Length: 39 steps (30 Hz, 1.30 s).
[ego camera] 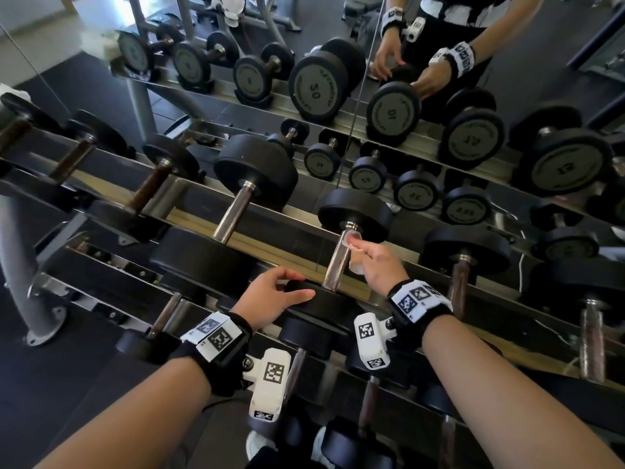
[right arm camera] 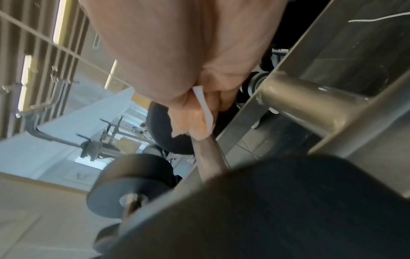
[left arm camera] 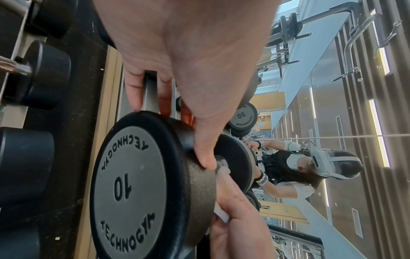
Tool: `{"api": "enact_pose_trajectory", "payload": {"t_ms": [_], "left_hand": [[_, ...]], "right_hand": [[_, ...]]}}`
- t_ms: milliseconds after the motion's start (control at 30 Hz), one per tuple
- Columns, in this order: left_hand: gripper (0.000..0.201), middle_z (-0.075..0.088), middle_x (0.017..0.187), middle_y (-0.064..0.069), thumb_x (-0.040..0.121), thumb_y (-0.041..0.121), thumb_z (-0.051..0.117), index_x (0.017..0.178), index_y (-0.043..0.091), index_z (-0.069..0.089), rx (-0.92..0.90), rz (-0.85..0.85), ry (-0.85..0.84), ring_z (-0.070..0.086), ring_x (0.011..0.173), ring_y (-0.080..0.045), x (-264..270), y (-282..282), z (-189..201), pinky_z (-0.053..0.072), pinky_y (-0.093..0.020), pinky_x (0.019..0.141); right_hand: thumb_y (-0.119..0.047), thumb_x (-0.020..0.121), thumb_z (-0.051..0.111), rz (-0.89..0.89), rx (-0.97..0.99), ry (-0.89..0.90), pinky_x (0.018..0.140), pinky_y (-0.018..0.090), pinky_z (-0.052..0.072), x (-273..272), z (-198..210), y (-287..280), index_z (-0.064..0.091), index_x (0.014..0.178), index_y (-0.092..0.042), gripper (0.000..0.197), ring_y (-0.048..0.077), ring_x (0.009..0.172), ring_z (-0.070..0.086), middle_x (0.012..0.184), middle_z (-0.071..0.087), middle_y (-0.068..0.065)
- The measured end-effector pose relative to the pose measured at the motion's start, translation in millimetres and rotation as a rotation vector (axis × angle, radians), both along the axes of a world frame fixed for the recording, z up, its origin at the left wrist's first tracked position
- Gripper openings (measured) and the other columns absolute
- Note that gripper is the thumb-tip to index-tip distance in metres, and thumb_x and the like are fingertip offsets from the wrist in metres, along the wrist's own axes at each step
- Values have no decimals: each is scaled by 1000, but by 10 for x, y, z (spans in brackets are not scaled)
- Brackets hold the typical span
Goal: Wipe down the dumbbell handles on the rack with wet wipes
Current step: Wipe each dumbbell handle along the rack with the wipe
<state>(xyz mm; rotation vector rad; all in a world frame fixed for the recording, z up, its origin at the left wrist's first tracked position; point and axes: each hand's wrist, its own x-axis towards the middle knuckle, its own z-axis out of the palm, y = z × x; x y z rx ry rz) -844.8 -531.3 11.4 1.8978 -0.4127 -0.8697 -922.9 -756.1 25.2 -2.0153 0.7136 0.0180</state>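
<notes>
My right hand (ego camera: 378, 264) pinches thin white wet wipe (ego camera: 354, 239) against top of bare steel dumbbell handle (ego camera: 334, 269), frame centre. Left hand (ego camera: 274, 296) grips near black rubber head (ego camera: 338, 306), steadying. Risks, I judge: loose pinch lets wipe slip off; wipe misses handle's underside; dumbbell rolls on grey metal rack (ego camera: 270, 245) if left grip eases.

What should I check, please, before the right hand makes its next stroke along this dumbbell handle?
1. Wet wipe held by right hand: ok, pinched against the handle.
2. Wipe position: ok, at the handle's far end, by the far head.
3. Left hand steadying the near head: ok, fingers curled over its rim.
4. Dumbbell seated on the rack: ok, lying across the rails.
5. Nearer part of handle wiped: cannot tell.
6. Wipe moist enough: cannot tell.
</notes>
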Motion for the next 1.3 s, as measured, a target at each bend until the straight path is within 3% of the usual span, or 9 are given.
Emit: {"api": "enact_pose_trajectory", "payload": {"t_ms": [133,233,433,567,700,800,1100,1200,1300], "left_hand": [[33,71,99,9,77,38,80,106,35,65,-18,5,24,68,85,4,15,-5,-21,50,-10,63],[34,72,101,6,77,35,81,107,32,65,-39,3,53,70,85,1,27,-1,-24,53,-12,64],[33,71,107,0,80,30,79,109,27,65,-16,-13,47,72,91,-11,-7,-19,73,59,-31,85],[31,51,128,4,79,34,79,105,37,63,168,30,-215,40,128,-24,-74,-90,211,36,-43,110],[30,54,117,9,79,30,80,98,44,60,79,52,-348,43,118,-19,-280,-347,482,38,-40,103],[29,63,106,10,79,22,80,104,29,66,-49,20,-368,55,92,-6,-510,-620,592,42,-18,79],[37,66,107,6,80,26,80,113,21,64,-17,-31,-192,61,101,-11,-1420,-1336,491,48,-25,94],[42,65,110,8,78,33,82,114,23,63,25,9,-150,61,101,-12,-1617,-1457,370,47,-24,93],[49,62,113,12,76,40,82,118,26,60,80,27,-139,58,103,-9,-1710,-1498,249,45,-24,93]], "right_hand": [[-18,101,47,47,-30,43,110,27,34,-63,-192,113,55,137,-35,41,20,125,54,136,60,0],[-24,103,44,67,-32,63,100,22,33,-170,-210,147,55,134,-42,38,13,119,55,132,62,-3],[-26,99,51,141,14,83,99,27,45,-281,-27,128,71,118,-33,28,14,108,62,118,70,-6],[-21,95,54,117,39,-1,89,26,52,-462,219,-15,75,102,-35,26,22,92,68,100,75,3],[-25,94,62,55,83,-93,65,4,44,-720,472,-279,74,91,-37,17,2,79,65,84,71,-12],[-23,92,64,62,119,-113,58,5,44,-951,605,-525,77,95,-30,16,-5,73,64,85,71,-11],[-15,98,55,193,-56,-147,76,12,45,-1637,702,-1309,70,88,-48,37,12,85,65,97,74,-1],[-13,97,55,202,-94,-132,89,10,42,-1720,648,-1493,73,104,-37,30,9,104,64,109,73,-5],[-11,96,56,234,-166,-130,86,-3,33,-1675,626,-1612,75,110,-24,26,2,107,60,109,69,-12]]}}
